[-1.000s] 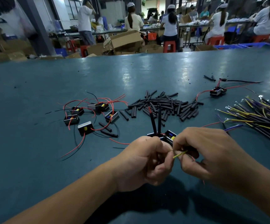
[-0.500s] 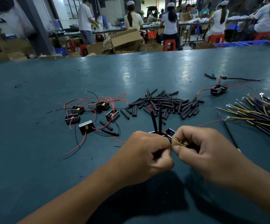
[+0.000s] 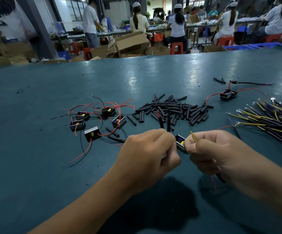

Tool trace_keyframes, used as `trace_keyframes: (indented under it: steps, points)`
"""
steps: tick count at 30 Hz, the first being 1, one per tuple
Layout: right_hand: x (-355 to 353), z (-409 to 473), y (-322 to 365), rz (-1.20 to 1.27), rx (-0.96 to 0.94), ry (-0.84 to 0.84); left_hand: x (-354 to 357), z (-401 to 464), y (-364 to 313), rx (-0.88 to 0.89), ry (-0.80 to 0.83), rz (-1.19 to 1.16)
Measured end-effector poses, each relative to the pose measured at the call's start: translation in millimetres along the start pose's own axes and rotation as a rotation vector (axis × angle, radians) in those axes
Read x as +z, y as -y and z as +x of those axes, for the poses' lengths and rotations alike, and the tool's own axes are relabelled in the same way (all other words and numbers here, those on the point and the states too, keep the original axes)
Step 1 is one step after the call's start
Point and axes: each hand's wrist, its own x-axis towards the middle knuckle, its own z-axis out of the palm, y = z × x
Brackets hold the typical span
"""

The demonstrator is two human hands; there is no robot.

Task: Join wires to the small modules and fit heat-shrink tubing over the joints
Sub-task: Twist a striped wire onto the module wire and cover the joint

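A small black module (image 3: 180,143) with a yellow part sits between my two hands, just above the table. My left hand (image 3: 148,157) is curled round its near side, and two black heat-shrink tubes (image 3: 164,121) stick up from that fist. My right hand (image 3: 209,154) pinches a yellow wire (image 3: 193,136) whose tip points up beside the module; a thin red wire (image 3: 213,184) hangs below that hand. A heap of black tubing pieces (image 3: 174,109) lies behind the hands.
Several black modules with red and black leads (image 3: 96,119) lie at the left. One wired module (image 3: 228,95) lies at the back right. A bundle of yellow and dark wires with ring terminals (image 3: 268,120) lies at the right edge. People work at benches beyond the green table (image 3: 35,166).
The yellow wire's tip has swung from pointing sideways towards my left hand to standing upright. Both hands have stayed close together over the module.
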Motion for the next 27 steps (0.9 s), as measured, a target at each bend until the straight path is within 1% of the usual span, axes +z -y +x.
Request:
trace_keyframes:
  steps: [1, 2, 4, 5, 6, 8, 10, 13, 17, 23, 27]
  points:
    - [-1.1, -0.2, -0.5, -0.071, -0.057, -0.024, 0.8, 0.0, -0.8, -0.153, 0.059, -0.187]
    - [-1.7, -0.7, -1.6, -0.186, -0.141, -0.054, 0.4, 1.0, -2.3, -0.355, 0.139, -0.445]
    - [-2.0, -1.7, -3.6, -0.401, -0.321, -0.102, 2.5, 3.8, -4.9, -0.754, 0.362, -0.956]
    - [-2.1, -2.6, -5.0, -0.478, -0.39, -0.107, 3.5, 4.1, -6.7, -0.879, 0.465, -1.148]
    - [-2.2, -3.4, -6.5, -0.553, -0.445, -0.104, 5.7, 3.2, -7.2, -0.935, 0.529, -1.276]
    - [-2.9, -4.4, -7.9, -0.701, -0.529, -0.092, 7.3, 2.5, -7.7, -0.955, 0.606, -1.437]
    - [-4.4, -4.7, -7.8, -0.8, -0.587, -0.089, 7.5, 1.6, -6.3, -0.952, 0.628, -1.511]
    - [-7.5, -5.8, -5.4, -0.936, -0.652, -0.096, 5.7, 1.5, -6.0, -0.92, 0.633, -1.529]
    - [-9.4, -7.3, -3.7, -0.98, -0.66, -0.094, 4.6, 2.6, -3.8, -0.923, 0.61, -1.527]
    - [-8.0, -8.2, -2.0, -1.046, -0.667, -0.079, 3.0, 2.4, -3.2, -0.909, 0.606, -1.44]
    - [-8.0, -8.2, -1.4, -1.074, -0.662, -0.077, 2.6, 2.3, -4.5, -0.888, 0.564, -1.326]
